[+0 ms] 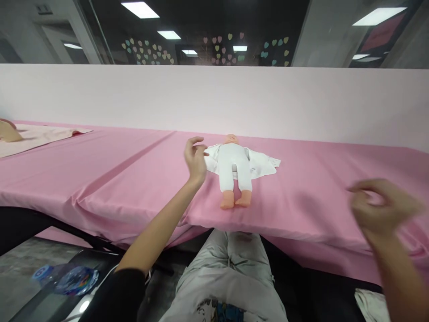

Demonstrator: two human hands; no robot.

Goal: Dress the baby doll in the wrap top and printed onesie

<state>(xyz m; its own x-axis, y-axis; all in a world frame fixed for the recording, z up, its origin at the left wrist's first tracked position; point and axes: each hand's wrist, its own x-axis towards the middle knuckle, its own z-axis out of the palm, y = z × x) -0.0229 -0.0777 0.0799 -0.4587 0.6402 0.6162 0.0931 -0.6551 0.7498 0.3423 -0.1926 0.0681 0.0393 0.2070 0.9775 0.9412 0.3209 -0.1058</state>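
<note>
A baby doll [234, 163] lies on its back on the pink-covered table, its head toward the wall and its bare feet toward me. Its body and legs are white. A small white garment [263, 164] is spread out under it, with its sleeves out to both sides. My left hand [196, 160] is raised at the garment's left side, fingers curved and apart; I cannot tell whether the fingertips touch the cloth. Far to the right, my right hand [384, 205] is up over the table, blurred, its fingers curled into a ring with nothing visible in them.
The pink cover [134, 165] runs along a white wall [201, 98] below dark glass. At far left lies a pale cloth [43, 134] with part of another doll-like object [8, 131]. A plastic bottle [72, 279] lies at lower left; folded white cloth [372, 304] is at lower right.
</note>
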